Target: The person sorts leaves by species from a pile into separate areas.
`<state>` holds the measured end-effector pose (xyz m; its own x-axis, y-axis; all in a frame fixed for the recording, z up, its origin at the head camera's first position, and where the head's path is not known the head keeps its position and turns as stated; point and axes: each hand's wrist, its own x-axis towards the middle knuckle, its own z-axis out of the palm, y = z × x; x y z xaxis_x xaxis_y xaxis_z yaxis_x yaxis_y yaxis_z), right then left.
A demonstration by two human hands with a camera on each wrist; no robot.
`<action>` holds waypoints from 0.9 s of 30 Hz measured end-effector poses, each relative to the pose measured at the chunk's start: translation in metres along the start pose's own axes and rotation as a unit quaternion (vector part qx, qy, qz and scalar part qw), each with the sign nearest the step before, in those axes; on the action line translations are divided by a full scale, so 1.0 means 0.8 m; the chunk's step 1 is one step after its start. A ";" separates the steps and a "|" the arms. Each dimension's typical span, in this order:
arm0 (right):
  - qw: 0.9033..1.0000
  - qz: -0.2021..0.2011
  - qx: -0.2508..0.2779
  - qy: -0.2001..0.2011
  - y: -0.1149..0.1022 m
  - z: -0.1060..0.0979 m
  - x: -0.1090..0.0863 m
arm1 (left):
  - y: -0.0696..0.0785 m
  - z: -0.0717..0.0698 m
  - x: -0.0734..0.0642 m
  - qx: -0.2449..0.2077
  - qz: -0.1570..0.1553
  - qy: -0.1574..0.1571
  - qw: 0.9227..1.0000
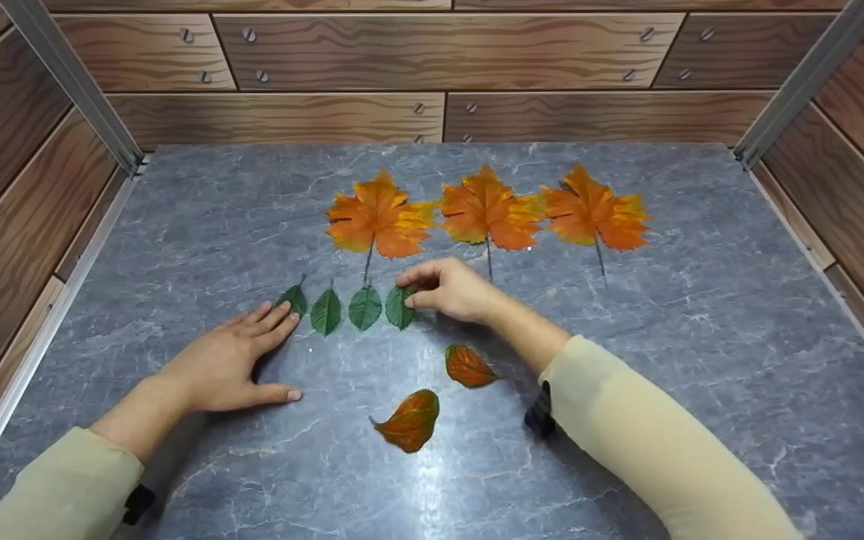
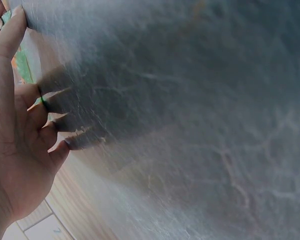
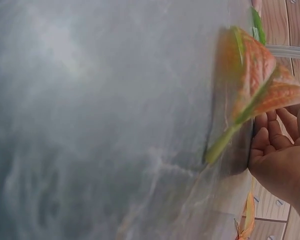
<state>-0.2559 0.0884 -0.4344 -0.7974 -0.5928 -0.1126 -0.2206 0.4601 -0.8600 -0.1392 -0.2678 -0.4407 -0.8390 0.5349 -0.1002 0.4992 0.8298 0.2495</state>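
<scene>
A row of several small green leaves [image 1: 325,312] lies across the middle of the table. My right hand [image 1: 456,291] pinches the rightmost green leaf [image 1: 397,309] between thumb and fingers at its right edge. With fingers stretched out, my left hand [image 1: 226,364] lies flat on the table, its fingertips on the leftmost green leaf [image 1: 295,299] and partly covering it. Nearer to me are two red-orange leaves: one [image 1: 469,366] below the right hand, its stem pointing right, and another [image 1: 408,421] lower, its stem pointing left. The right wrist view shows a red-orange leaf [image 3: 260,80] close up.
Three orange maple leaves [image 1: 488,210] with dark stems form a row behind the green ones. The left maple leaf's stem reaches down to a green leaf. Wood-patterned panels [image 1: 447,52] and metal posts [image 1: 76,82] enclose the grey marbled table [image 1: 199,225].
</scene>
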 end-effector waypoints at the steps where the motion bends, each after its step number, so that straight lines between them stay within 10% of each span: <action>1: 1.000 -0.002 -0.002 0.000 0.000 0.000 0.000 | 0.000 0.000 0.000 0.000 0.000 0.000 1.000; 27: 0.999 -0.005 -0.046 -0.009 0.001 0.000 0.001 | 0.000 -0.001 -0.001 -0.001 -0.003 -0.004 1.000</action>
<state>-0.2566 0.0882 -0.4350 -0.7843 -0.6099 -0.1138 -0.2808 0.5126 -0.8114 -0.1388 -0.2681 -0.4399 -0.8398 0.5316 -0.1102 0.4939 0.8324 0.2512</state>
